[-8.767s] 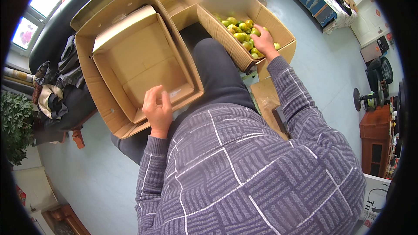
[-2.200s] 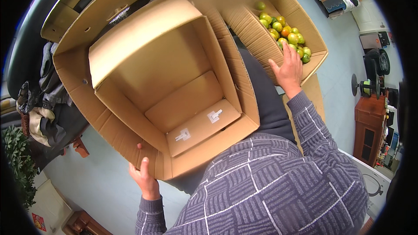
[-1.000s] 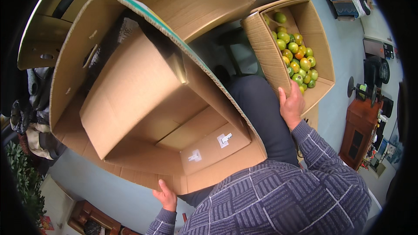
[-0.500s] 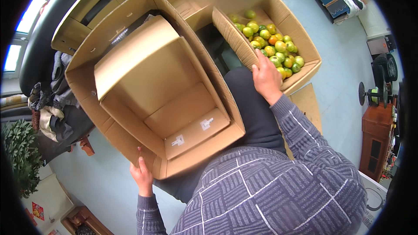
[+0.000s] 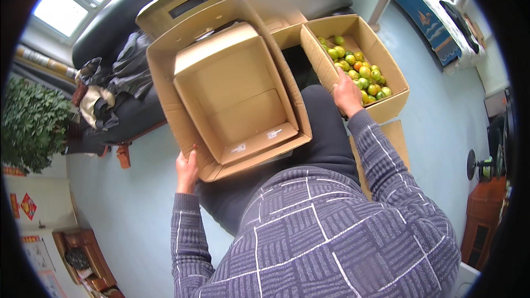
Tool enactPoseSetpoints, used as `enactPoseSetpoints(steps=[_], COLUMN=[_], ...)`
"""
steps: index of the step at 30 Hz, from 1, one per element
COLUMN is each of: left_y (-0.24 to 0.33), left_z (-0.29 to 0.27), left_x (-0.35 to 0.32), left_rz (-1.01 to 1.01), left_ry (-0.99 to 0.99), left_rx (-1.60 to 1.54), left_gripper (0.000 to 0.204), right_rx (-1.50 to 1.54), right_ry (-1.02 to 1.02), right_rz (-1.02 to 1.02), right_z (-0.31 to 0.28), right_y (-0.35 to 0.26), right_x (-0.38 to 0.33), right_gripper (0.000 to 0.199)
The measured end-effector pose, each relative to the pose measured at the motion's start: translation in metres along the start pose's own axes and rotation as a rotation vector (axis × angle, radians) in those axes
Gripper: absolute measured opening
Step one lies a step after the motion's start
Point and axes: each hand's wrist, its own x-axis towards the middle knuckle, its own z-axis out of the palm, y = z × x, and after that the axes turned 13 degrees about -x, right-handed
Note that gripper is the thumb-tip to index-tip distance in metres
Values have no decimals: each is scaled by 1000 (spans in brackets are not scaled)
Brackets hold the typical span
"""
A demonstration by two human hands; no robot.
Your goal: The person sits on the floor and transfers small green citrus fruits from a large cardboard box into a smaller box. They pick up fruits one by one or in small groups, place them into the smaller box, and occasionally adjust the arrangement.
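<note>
A large open cardboard box (image 5: 164, 77) rests tilted across my left thigh, with a smaller open cardboard box (image 5: 237, 77) nested inside it. At its near left corner my left hand (image 5: 186, 171) is closed on the rim, thumb on the inside. To the right stands another cardboard box (image 5: 386, 107), holding several green, yellow and orange tomatoes (image 5: 351, 60). My right hand (image 5: 348, 98) grips the left wall of that tomato box near its front corner, some fingers hidden against the cardboard. The tomatoes lie apart from both hands.
Behind the boxes runs a dark sofa (image 5: 94, 38) with piled clothes (image 5: 135, 66). A leafy plant (image 5: 36, 124) stands at far left. Flat cardboard (image 5: 395, 138) lies on the floor beside my right leg. A fan (image 5: 486, 168) and a brown cabinet (image 5: 480, 221) are at right.
The view has tilted, showing more of the window and sofa at the back. The nested boxes appear farther up and to the right. Both hands keep their holds.
</note>
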Motion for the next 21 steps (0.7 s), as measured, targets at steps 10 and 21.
enactPoseSetpoints(steps=[10, 21], left_y=[36, 73], left_z=[38, 122], left_x=[-62, -17], left_rz=[791, 423], left_ry=[497, -544], left_rx=[781, 927], left_gripper=[60, 34], right_rx=[592, -61], right_ry=[307, -484], right_rz=[-359, -1089], right_z=[-51, -12], right_y=[-41, -164], right_x=[-95, -86], right_gripper=[37, 26])
